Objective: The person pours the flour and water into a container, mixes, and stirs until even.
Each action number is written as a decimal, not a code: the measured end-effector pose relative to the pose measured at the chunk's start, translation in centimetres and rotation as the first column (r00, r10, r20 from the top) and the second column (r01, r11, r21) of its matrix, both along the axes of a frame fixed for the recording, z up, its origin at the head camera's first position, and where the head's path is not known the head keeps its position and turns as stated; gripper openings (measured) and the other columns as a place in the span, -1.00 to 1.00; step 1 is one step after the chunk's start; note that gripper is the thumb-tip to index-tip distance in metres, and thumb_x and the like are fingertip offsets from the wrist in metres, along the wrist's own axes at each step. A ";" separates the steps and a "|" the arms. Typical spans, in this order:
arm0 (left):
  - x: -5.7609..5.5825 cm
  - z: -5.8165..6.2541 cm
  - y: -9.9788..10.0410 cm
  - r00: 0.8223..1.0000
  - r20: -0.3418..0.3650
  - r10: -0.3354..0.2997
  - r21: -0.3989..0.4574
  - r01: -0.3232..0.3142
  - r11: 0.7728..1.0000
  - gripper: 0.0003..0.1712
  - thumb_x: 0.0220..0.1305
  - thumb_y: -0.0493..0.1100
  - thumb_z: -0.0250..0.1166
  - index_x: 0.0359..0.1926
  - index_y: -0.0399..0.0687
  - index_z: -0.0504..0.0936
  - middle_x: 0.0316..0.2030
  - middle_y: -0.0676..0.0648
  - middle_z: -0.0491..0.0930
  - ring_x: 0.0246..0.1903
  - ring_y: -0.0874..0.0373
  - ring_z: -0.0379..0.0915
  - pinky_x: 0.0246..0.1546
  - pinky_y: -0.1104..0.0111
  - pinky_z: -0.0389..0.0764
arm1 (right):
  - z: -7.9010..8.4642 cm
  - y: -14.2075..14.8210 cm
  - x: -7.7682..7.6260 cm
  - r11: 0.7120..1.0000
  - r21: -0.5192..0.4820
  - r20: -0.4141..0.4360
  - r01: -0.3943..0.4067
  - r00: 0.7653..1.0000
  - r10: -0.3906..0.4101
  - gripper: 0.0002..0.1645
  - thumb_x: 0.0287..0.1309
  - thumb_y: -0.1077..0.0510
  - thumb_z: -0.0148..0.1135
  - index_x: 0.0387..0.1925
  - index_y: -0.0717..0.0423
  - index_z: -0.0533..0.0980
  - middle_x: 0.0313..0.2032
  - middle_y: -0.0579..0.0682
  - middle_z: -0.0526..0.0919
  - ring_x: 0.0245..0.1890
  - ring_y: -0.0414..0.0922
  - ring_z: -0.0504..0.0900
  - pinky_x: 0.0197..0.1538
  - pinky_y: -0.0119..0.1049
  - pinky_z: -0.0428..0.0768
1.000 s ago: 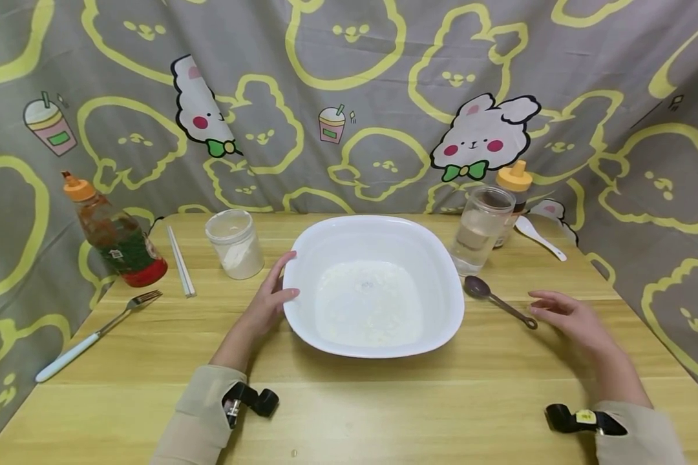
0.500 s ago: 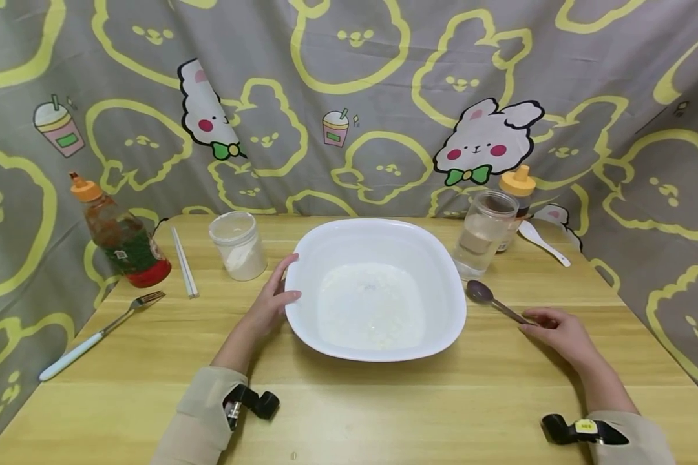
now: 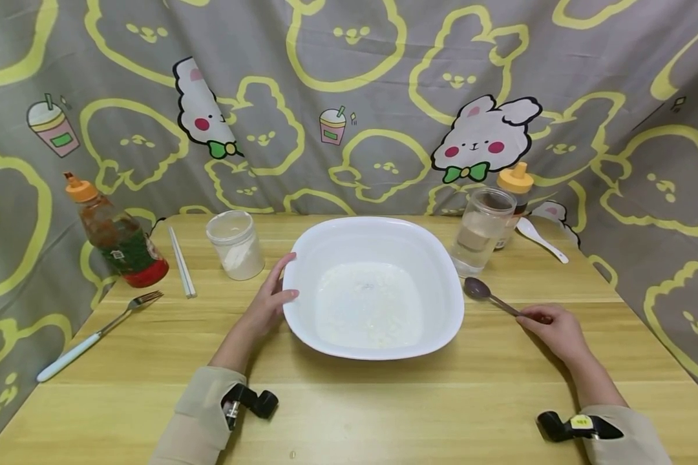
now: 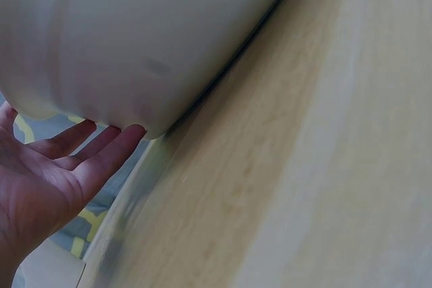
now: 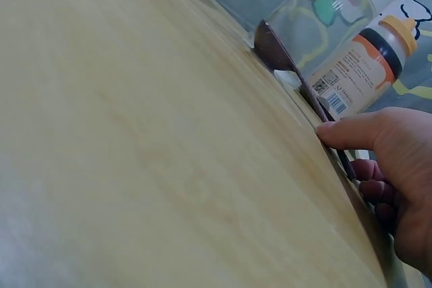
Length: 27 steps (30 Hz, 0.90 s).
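Note:
A white basin (image 3: 372,351) stands mid-table with pale, whitish contents spread over its bottom. My left hand (image 3: 265,305) holds its left side, thumb at the rim; in the left wrist view, the left hand's fingers (image 4: 111,153) touch the outer wall from below. To the right of the basin lies a dark brown spoon (image 3: 478,289), its bowl toward the basin. My right hand (image 3: 557,331) pinches the end of its handle between thumb and fingers. The right wrist view has the spoon (image 5: 273,50) low along the tabletop, its handle end partly hidden by the fingers.
Behind the spoon stand a jar of clear liquid (image 3: 479,236), a yellow-capped bottle (image 3: 514,179) and a white spoon (image 3: 541,240). Left of the basin are a jar of white powder (image 3: 238,252), chopsticks (image 3: 181,265), a fork (image 3: 101,332) and a red sauce bottle (image 3: 119,242). A patterned curtain hangs behind.
My right hand has come down and left onto the spoon's handle and now pinches it. The spoon has barely moved. My left hand stays on the basin.

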State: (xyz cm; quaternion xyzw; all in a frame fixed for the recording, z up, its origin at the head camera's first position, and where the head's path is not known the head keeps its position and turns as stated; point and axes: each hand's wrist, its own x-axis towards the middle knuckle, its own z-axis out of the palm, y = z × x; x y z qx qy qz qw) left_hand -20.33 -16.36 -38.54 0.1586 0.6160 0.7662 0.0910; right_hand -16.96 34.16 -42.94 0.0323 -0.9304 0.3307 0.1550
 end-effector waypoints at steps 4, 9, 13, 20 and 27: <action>-0.1 0.0 0.0 1.000 -0.002 0.000 -0.002 0.000 1.000 -0.20 -0.01 -0.35 0.01 0.28 0.02 -0.07 0.01 -0.44 0.12 -0.14 -0.16 0.29 -0.40 0.12 0.54 | 0.1 0.0 0.0 1.000 -0.018 -0.008 0.004 1.000 -0.004 -0.76 -0.07 0.13 0.23 -0.39 0.24 0.56 -0.40 -0.01 0.47 -0.47 -0.36 0.32 -0.47 -0.48 0.32; -0.2 -0.3 -0.1 1.000 0.001 0.004 -0.013 -0.004 1.000 -0.20 -0.01 -0.35 0.01 0.28 0.03 -0.07 0.01 -0.45 0.13 -0.15 -0.17 0.31 -0.40 0.11 0.54 | 0.5 -0.1 0.2 0.996 -0.090 0.060 0.010 0.998 -0.005 -0.67 -0.03 0.06 0.20 -0.29 0.25 0.54 -0.44 -0.14 0.50 -0.47 -0.35 0.36 -0.48 -0.51 0.35; -0.3 -0.4 -0.3 1.000 -0.003 -0.001 -0.023 0.001 1.000 -0.19 -0.01 -0.34 0.02 0.28 0.04 -0.08 0.00 -0.49 0.12 -0.15 -0.22 0.31 -0.42 0.11 0.54 | 0.8 -0.2 0.3 0.966 -0.258 0.109 -0.026 0.992 0.056 -0.69 -0.01 0.14 0.19 -0.21 0.22 0.50 -0.52 -0.17 0.47 -0.55 -0.31 0.34 -0.57 -0.50 0.36; -0.2 -0.3 -0.2 1.000 0.001 -0.006 -0.016 0.006 1.000 -0.19 -0.01 -0.34 0.01 0.28 0.03 -0.08 -0.01 -0.51 0.10 -0.16 -0.26 0.30 -0.44 0.12 0.55 | 1.3 0.3 0.5 0.774 -0.632 0.185 -0.041 0.962 0.203 -0.79 0.02 0.25 0.13 -0.27 -0.05 0.52 -0.55 -0.18 0.55 -0.61 -0.30 0.41 -0.62 -0.52 0.39; -0.2 -0.2 -0.1 1.000 0.004 0.004 -0.015 -0.004 1.000 -0.19 -0.02 -0.34 0.02 0.28 0.04 -0.08 0.00 -0.48 0.12 -0.16 -0.21 0.31 -0.42 0.11 0.54 | 1.6 0.6 0.5 0.625 -0.780 0.179 -0.029 0.947 0.267 -0.92 0.09 0.24 0.05 -0.33 0.05 0.43 -0.59 -0.06 0.58 -0.64 -0.30 0.41 -0.63 -0.53 0.40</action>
